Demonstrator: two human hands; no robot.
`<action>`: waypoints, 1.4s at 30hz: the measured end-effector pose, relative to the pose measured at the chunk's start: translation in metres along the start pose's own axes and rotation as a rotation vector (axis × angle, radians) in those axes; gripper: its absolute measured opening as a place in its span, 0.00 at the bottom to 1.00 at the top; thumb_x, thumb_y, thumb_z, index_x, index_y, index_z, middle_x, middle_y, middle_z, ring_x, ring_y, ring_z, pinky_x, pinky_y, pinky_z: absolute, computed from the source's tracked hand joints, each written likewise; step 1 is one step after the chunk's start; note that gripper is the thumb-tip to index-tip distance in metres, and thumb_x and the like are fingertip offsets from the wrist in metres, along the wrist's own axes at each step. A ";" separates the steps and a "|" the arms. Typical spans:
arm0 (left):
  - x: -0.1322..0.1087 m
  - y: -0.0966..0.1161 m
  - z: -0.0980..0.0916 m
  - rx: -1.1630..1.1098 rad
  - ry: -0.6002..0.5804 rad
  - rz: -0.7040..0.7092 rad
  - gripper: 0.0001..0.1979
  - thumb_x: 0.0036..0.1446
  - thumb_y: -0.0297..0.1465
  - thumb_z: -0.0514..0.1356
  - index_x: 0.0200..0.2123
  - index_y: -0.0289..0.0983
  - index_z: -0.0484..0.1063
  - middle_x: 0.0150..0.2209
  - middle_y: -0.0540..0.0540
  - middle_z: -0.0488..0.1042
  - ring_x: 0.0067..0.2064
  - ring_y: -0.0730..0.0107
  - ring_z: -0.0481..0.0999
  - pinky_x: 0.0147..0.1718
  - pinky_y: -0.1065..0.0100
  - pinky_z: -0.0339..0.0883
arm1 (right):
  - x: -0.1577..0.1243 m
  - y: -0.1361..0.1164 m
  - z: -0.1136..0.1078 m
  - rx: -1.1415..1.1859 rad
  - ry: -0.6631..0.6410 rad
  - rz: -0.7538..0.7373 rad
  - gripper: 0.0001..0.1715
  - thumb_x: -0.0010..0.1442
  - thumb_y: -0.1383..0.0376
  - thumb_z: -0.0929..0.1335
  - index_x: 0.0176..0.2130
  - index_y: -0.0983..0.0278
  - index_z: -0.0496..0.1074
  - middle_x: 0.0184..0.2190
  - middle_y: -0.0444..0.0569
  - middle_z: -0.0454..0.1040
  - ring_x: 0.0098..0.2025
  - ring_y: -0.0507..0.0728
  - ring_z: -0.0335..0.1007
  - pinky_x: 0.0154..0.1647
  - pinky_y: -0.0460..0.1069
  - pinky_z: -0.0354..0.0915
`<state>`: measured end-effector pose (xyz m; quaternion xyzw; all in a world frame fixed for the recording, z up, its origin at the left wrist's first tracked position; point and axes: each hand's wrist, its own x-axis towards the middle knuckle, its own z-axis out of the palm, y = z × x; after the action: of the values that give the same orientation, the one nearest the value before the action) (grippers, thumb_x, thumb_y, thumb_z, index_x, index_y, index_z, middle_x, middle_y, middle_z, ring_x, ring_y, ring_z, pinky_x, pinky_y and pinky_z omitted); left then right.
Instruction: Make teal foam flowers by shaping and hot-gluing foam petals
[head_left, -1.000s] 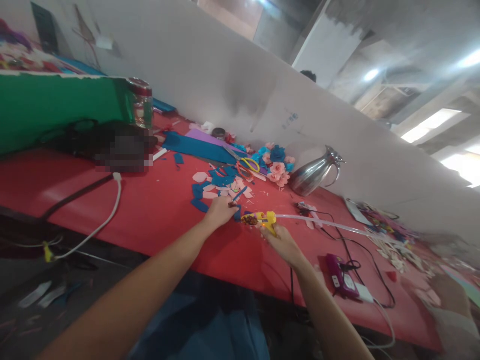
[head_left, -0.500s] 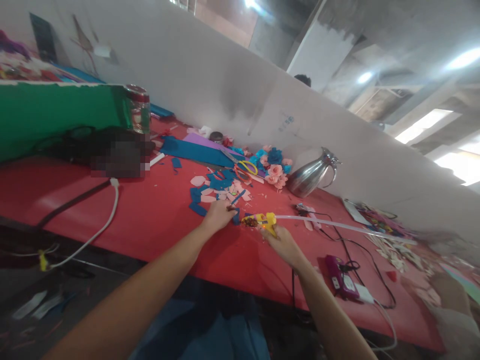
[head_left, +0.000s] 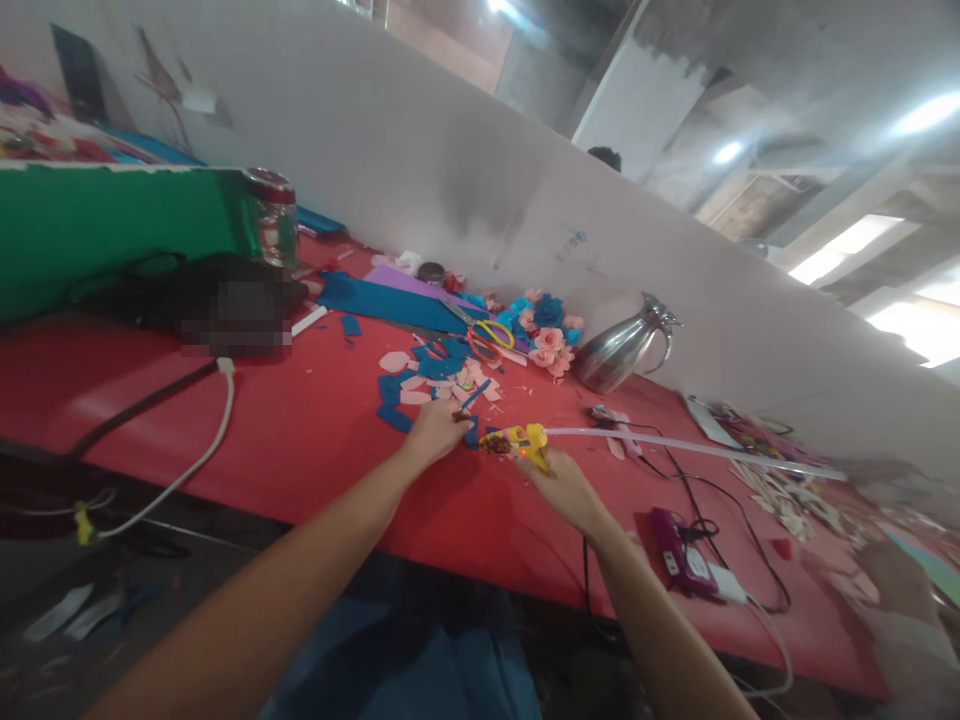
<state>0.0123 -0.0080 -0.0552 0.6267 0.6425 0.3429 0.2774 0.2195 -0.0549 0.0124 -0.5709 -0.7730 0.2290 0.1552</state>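
My right hand [head_left: 559, 485] grips a yellow glue gun [head_left: 525, 440] with a long clear glue stick [head_left: 675, 447] trailing to the right. The gun's nozzle points left at a small blue foam piece [head_left: 471, 432]. My left hand [head_left: 435, 432] pinches that piece down on the red table [head_left: 300, 420], fingers closed on it. More blue and pink foam cut-outs [head_left: 427, 375] lie just beyond my left hand.
Scissors with yellow and orange handles [head_left: 487, 335] and foam flowers [head_left: 551, 330] lie by a steel jug [head_left: 622, 345]. A white cable [head_left: 202, 450] crosses the left side. A purple device [head_left: 675, 555] and black cords sit right. Green board [head_left: 97, 225] and jar [head_left: 274, 215] stand back left.
The view has shifted slightly. Both hands stay almost in place; the glue gun nozzle has edged a little closer to the blue piece.
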 end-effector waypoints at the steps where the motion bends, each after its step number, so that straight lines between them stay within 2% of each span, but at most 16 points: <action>1: 0.000 0.000 0.000 -0.003 0.000 -0.004 0.06 0.49 0.32 0.60 0.24 0.35 0.73 0.21 0.49 0.71 0.29 0.69 0.72 0.25 0.71 0.56 | 0.000 0.000 0.000 -0.003 0.003 0.001 0.20 0.59 0.51 0.60 0.26 0.63 0.66 0.21 0.45 0.67 0.25 0.54 0.64 0.24 0.46 0.51; 8: -0.003 0.003 -0.003 -0.040 0.006 0.000 0.06 0.49 0.31 0.60 0.22 0.35 0.71 0.20 0.51 0.71 0.27 0.71 0.70 0.24 0.72 0.55 | 0.003 0.003 -0.001 -0.019 0.000 0.016 0.19 0.59 0.51 0.60 0.29 0.63 0.67 0.25 0.49 0.71 0.28 0.57 0.68 0.25 0.47 0.52; 15: -0.004 0.003 -0.004 -0.055 0.010 0.013 0.06 0.49 0.31 0.60 0.23 0.36 0.72 0.20 0.51 0.70 0.28 0.69 0.71 0.25 0.71 0.56 | 0.005 0.007 -0.002 -0.053 0.014 0.005 0.20 0.58 0.51 0.61 0.25 0.62 0.65 0.21 0.47 0.69 0.25 0.56 0.66 0.24 0.47 0.51; 19: -0.006 0.003 -0.004 -0.077 0.004 0.017 0.06 0.49 0.31 0.60 0.24 0.36 0.73 0.20 0.50 0.71 0.28 0.69 0.71 0.25 0.71 0.57 | 0.005 0.008 -0.001 -0.046 0.009 -0.003 0.21 0.59 0.50 0.61 0.26 0.63 0.67 0.22 0.48 0.70 0.25 0.56 0.66 0.24 0.47 0.51; 28: -0.005 0.006 -0.007 -0.047 -0.016 -0.005 0.05 0.49 0.30 0.60 0.25 0.36 0.74 0.22 0.50 0.72 0.30 0.68 0.72 0.27 0.70 0.58 | 0.001 -0.004 -0.006 -0.055 0.012 -0.025 0.20 0.59 0.52 0.61 0.28 0.63 0.70 0.23 0.49 0.72 0.27 0.57 0.69 0.25 0.47 0.53; 32: -0.004 0.005 -0.005 -0.047 -0.010 -0.004 0.05 0.49 0.30 0.60 0.25 0.35 0.74 0.23 0.49 0.73 0.31 0.68 0.72 0.28 0.70 0.59 | 0.000 -0.001 -0.006 -0.067 0.015 -0.032 0.20 0.59 0.51 0.61 0.26 0.63 0.68 0.22 0.49 0.71 0.25 0.56 0.67 0.25 0.47 0.52; 35: -0.005 0.006 -0.005 -0.056 -0.010 -0.007 0.05 0.50 0.30 0.60 0.25 0.35 0.73 0.24 0.49 0.74 0.31 0.68 0.73 0.28 0.71 0.59 | 0.004 0.013 -0.009 0.023 0.046 0.048 0.23 0.55 0.48 0.62 0.22 0.62 0.65 0.18 0.46 0.67 0.22 0.54 0.64 0.23 0.47 0.52; 38: -0.006 0.007 -0.006 -0.057 -0.004 -0.020 0.05 0.49 0.30 0.61 0.24 0.35 0.72 0.25 0.48 0.74 0.31 0.68 0.73 0.28 0.70 0.59 | 0.017 0.031 -0.014 0.255 -0.023 0.145 0.26 0.52 0.43 0.62 0.23 0.63 0.65 0.15 0.43 0.63 0.18 0.51 0.58 0.20 0.46 0.53; 40: -0.006 0.006 -0.006 -0.100 -0.003 -0.026 0.05 0.49 0.31 0.61 0.24 0.35 0.72 0.25 0.48 0.74 0.31 0.67 0.73 0.28 0.70 0.60 | 0.030 0.041 -0.014 0.391 -0.081 0.198 0.28 0.50 0.41 0.62 0.25 0.64 0.66 0.16 0.43 0.65 0.17 0.49 0.57 0.19 0.45 0.53; 42: -0.006 0.005 -0.006 -0.168 -0.008 -0.033 0.06 0.48 0.32 0.61 0.24 0.36 0.72 0.25 0.48 0.75 0.31 0.67 0.74 0.28 0.70 0.61 | 0.044 0.048 -0.012 0.421 -0.084 0.248 0.30 0.49 0.41 0.63 0.26 0.65 0.67 0.18 0.44 0.67 0.17 0.49 0.57 0.18 0.44 0.54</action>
<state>0.0108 -0.0149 -0.0479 0.5919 0.6204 0.3886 0.3372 0.2514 0.0007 -0.0040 -0.6064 -0.6380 0.4259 0.2093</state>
